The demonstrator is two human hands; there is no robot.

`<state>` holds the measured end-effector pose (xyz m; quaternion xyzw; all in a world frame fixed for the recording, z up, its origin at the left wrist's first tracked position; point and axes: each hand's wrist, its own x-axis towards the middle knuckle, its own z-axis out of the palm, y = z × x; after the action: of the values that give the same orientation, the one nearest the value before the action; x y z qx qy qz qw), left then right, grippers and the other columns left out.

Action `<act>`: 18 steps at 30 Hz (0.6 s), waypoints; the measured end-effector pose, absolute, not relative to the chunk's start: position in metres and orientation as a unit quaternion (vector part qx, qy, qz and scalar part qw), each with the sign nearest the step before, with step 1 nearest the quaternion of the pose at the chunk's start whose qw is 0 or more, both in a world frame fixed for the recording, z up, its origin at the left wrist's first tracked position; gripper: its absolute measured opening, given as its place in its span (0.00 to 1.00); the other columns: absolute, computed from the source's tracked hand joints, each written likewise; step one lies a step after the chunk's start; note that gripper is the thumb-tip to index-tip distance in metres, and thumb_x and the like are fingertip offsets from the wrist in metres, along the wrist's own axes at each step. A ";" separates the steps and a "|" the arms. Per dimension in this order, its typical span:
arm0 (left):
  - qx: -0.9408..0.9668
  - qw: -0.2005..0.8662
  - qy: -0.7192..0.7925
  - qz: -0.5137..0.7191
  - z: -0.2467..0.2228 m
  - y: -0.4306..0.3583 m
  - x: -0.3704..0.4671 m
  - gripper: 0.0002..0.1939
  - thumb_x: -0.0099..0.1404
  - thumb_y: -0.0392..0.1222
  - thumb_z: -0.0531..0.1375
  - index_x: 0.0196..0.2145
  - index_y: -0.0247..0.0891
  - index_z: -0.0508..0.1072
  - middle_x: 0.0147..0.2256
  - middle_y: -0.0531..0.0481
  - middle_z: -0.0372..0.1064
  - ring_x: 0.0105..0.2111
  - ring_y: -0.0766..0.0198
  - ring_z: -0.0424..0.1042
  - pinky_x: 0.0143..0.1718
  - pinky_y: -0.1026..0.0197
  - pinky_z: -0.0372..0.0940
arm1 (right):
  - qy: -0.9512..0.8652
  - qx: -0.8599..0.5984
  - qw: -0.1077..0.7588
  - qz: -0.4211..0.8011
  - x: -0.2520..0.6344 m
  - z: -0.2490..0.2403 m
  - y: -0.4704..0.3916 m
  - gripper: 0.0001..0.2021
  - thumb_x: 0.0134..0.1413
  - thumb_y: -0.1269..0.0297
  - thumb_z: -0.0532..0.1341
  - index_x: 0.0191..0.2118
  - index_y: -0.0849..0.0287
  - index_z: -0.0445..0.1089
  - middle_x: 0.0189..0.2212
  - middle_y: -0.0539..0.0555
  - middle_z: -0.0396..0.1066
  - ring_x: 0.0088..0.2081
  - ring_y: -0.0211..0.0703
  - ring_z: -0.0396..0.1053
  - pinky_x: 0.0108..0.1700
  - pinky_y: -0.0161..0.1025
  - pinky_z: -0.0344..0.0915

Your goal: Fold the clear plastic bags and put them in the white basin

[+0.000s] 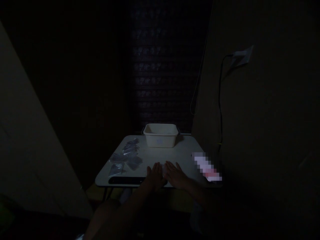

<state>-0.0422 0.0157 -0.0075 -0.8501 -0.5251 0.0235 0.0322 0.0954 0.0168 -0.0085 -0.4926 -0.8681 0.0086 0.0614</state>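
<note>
In the dim head view, my left hand [155,175] lies flat near the front edge of a small white table [165,155], its fingers pointing forward. Beside it my right hand [175,174] is also spread, palm down. Between and partly beneath the two hands is a pale, clear piece that looks like a plastic bag [163,169]; most of it is covered by the fingers. Several clear plastic bags [134,162] lie loosely on the table to the left of my hands, some overlapping.
A white plastic basin [160,140] with dark side handles stands at the table's back. A lit, blurred-out screen [206,166] rests at the right edge. The dark slot [125,180] runs along the front edge. A black cable [220,100] hangs from a wall socket on the right.
</note>
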 end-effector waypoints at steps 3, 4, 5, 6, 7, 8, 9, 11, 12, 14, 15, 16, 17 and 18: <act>-0.846 0.038 -0.531 0.021 -0.005 0.017 -0.045 0.31 0.54 0.52 0.35 0.49 0.25 0.45 0.51 0.37 0.37 0.51 0.53 0.33 0.43 0.44 0.38 | -0.868 -0.492 0.055 0.016 0.096 -0.009 0.017 0.29 0.48 0.53 0.29 0.51 0.67 0.41 0.52 0.59 0.38 0.52 0.42 0.33 0.49 0.49 0.30; -0.842 0.037 -0.538 0.025 -0.003 0.017 -0.046 0.31 0.54 0.52 0.35 0.49 0.25 0.46 0.51 0.36 0.37 0.51 0.52 0.34 0.44 0.44 0.37 | -0.868 -0.492 0.057 0.015 0.096 -0.009 0.017 0.29 0.48 0.53 0.29 0.51 0.67 0.41 0.52 0.59 0.38 0.52 0.42 0.33 0.49 0.49 0.30; -0.836 0.033 -0.546 0.030 -0.001 0.018 -0.047 0.31 0.54 0.52 0.36 0.49 0.25 0.46 0.51 0.36 0.37 0.50 0.52 0.34 0.44 0.44 0.37 | -0.868 -0.493 0.060 0.012 0.096 -0.009 0.016 0.29 0.48 0.53 0.29 0.51 0.67 0.41 0.52 0.59 0.38 0.52 0.43 0.33 0.49 0.50 0.30; -0.832 0.028 -0.553 0.034 0.002 0.018 -0.048 0.31 0.54 0.52 0.36 0.49 0.25 0.45 0.51 0.36 0.37 0.50 0.52 0.34 0.44 0.44 0.37 | -0.867 -0.494 0.062 0.010 0.095 -0.009 0.016 0.29 0.48 0.53 0.30 0.51 0.67 0.41 0.52 0.59 0.38 0.52 0.43 0.33 0.48 0.50 0.29; -0.830 0.023 -0.555 0.037 0.005 0.018 -0.048 0.31 0.54 0.51 0.36 0.50 0.26 0.45 0.51 0.37 0.36 0.51 0.52 0.34 0.44 0.44 0.36 | -0.867 -0.494 0.064 0.009 0.095 -0.009 0.016 0.29 0.48 0.53 0.30 0.51 0.67 0.41 0.52 0.59 0.38 0.52 0.43 0.34 0.48 0.50 0.29; -0.833 0.016 -0.552 0.039 0.007 0.018 -0.048 0.30 0.54 0.50 0.36 0.50 0.27 0.44 0.52 0.39 0.35 0.51 0.53 0.33 0.44 0.45 0.36 | -0.866 -0.495 0.064 0.011 0.095 -0.009 0.016 0.29 0.48 0.53 0.30 0.51 0.66 0.41 0.52 0.59 0.39 0.52 0.43 0.34 0.48 0.50 0.29; -0.838 0.009 -0.544 0.038 0.010 0.018 -0.048 0.28 0.55 0.48 0.36 0.50 0.28 0.43 0.52 0.40 0.35 0.51 0.55 0.33 0.45 0.45 0.36 | -0.866 -0.496 0.063 0.014 0.094 -0.008 0.016 0.28 0.48 0.53 0.29 0.52 0.66 0.40 0.52 0.59 0.39 0.52 0.43 0.34 0.48 0.50 0.28; -0.854 -0.008 -0.518 0.032 0.016 0.018 -0.047 0.26 0.56 0.45 0.35 0.51 0.30 0.41 0.52 0.44 0.34 0.51 0.59 0.32 0.46 0.47 0.35 | -0.866 -0.496 0.058 0.024 0.094 -0.007 0.016 0.28 0.48 0.54 0.29 0.52 0.65 0.39 0.52 0.59 0.38 0.52 0.42 0.33 0.48 0.50 0.28; -0.862 -0.019 -0.506 0.032 0.018 0.018 -0.047 0.25 0.56 0.43 0.34 0.51 0.31 0.40 0.52 0.45 0.34 0.51 0.61 0.32 0.46 0.48 0.35 | -0.867 -0.495 0.056 0.028 0.094 -0.006 0.016 0.28 0.48 0.54 0.29 0.52 0.65 0.39 0.52 0.58 0.38 0.52 0.42 0.33 0.48 0.51 0.28; -0.869 -0.038 -0.492 0.029 0.023 0.019 -0.047 0.24 0.57 0.42 0.32 0.51 0.32 0.40 0.52 0.47 0.34 0.51 0.63 0.32 0.46 0.49 0.35 | -0.870 -0.489 0.051 0.035 0.095 -0.005 0.016 0.28 0.47 0.53 0.30 0.52 0.65 0.37 0.52 0.59 0.36 0.52 0.43 0.32 0.48 0.51 0.27; -0.871 -0.043 -0.489 0.025 0.025 0.020 -0.047 0.23 0.57 0.41 0.31 0.51 0.34 0.40 0.52 0.47 0.34 0.51 0.64 0.32 0.47 0.50 0.35 | -0.873 -0.484 0.050 0.039 0.096 -0.004 0.016 0.29 0.47 0.51 0.32 0.52 0.65 0.36 0.52 0.59 0.35 0.52 0.44 0.32 0.48 0.51 0.27; -0.872 -0.047 -0.487 0.020 0.026 0.020 -0.047 0.23 0.58 0.42 0.31 0.51 0.35 0.40 0.53 0.48 0.33 0.51 0.65 0.32 0.47 0.50 0.35 | -0.875 -0.480 0.049 0.042 0.096 -0.003 0.016 0.30 0.46 0.50 0.33 0.52 0.64 0.36 0.52 0.59 0.35 0.52 0.45 0.31 0.48 0.52 0.26; -0.873 -0.050 -0.485 0.012 0.026 0.021 -0.046 0.23 0.58 0.42 0.30 0.51 0.36 0.39 0.53 0.49 0.32 0.51 0.65 0.32 0.47 0.50 0.34 | -0.877 -0.475 0.049 0.044 0.097 -0.002 0.016 0.31 0.44 0.48 0.35 0.52 0.63 0.35 0.53 0.58 0.34 0.52 0.45 0.31 0.47 0.52 0.26; -0.875 -0.054 -0.482 0.002 0.026 0.021 -0.045 0.23 0.58 0.43 0.29 0.51 0.37 0.38 0.53 0.50 0.32 0.51 0.65 0.31 0.47 0.50 0.34 | -0.880 -0.471 0.051 0.046 0.097 -0.001 0.015 0.32 0.43 0.47 0.36 0.52 0.62 0.35 0.53 0.58 0.33 0.52 0.46 0.30 0.47 0.52 0.26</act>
<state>-0.0448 0.0207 0.0259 -0.8748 -0.4815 0.0022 -0.0542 0.0969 0.0155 -0.0014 -0.4705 -0.8797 0.0464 0.0509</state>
